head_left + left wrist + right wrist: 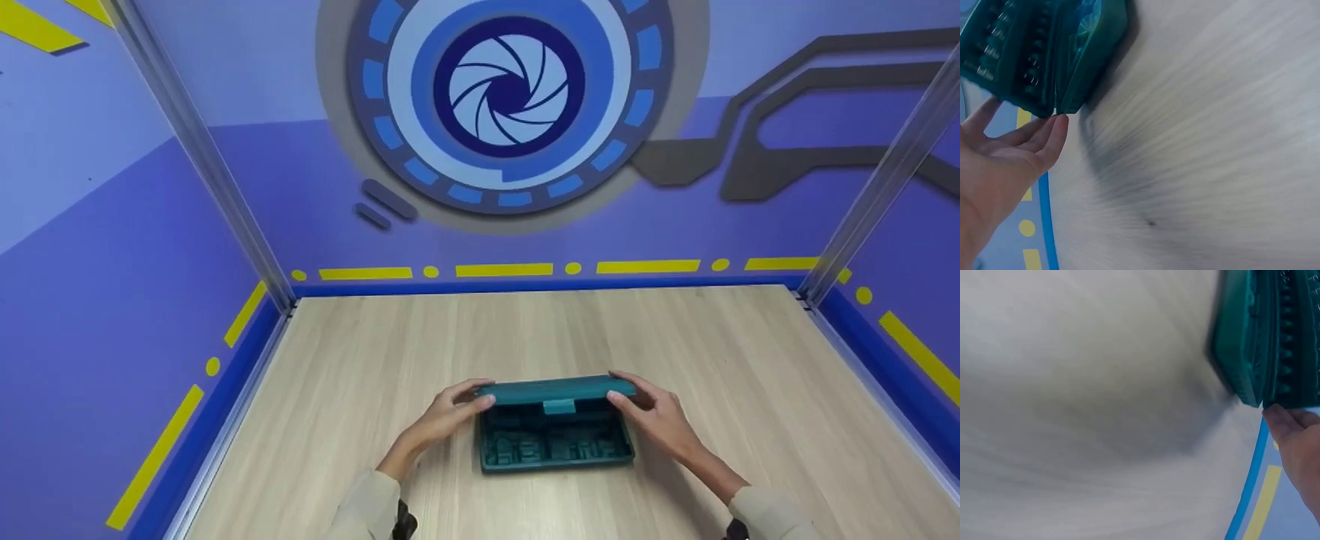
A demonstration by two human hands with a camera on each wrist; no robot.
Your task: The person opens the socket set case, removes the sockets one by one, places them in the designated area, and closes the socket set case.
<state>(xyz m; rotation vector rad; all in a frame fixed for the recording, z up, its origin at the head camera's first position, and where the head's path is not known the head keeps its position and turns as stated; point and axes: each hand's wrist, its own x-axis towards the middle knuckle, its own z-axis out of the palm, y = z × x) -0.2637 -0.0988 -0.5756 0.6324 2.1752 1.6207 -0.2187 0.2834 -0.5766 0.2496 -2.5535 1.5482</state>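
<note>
Sleeves of pale cloth enter from the near edge as a person works at a teal plastic case [555, 435] lying on the tabletop [525, 330], toward its near side and about midway across. The left hand [448, 411] and the right hand [651, 417] are well apart, one at each end of the case's lid [556, 390], fingers curled over its ends so that the long panel stands partly raised on its far hinge; gripping both ends at once looks like a way to keep the lid level while it swings. A small latch tab [559, 406] hangs at the middle of the lid's front edge, over the moulded tray below, whose recesses are too dark to show what they hold. The left wrist view shows the fingertips [1057, 125] touching the lid's corner, with rows of small dark fittings in the tray, though blur hides their kind; the right wrist view shows a fingertip [1276, 417] at the opposite corner. Beyond the case, the light wood-grain tabletop runs back to a blue border strip [540, 285]. Purple walls marked with yellow dashes [504, 269] enclose it, metal posts [202, 150] stand at the far corners, and a large blue shutter emblem [508, 94] fills the back wall.
</note>
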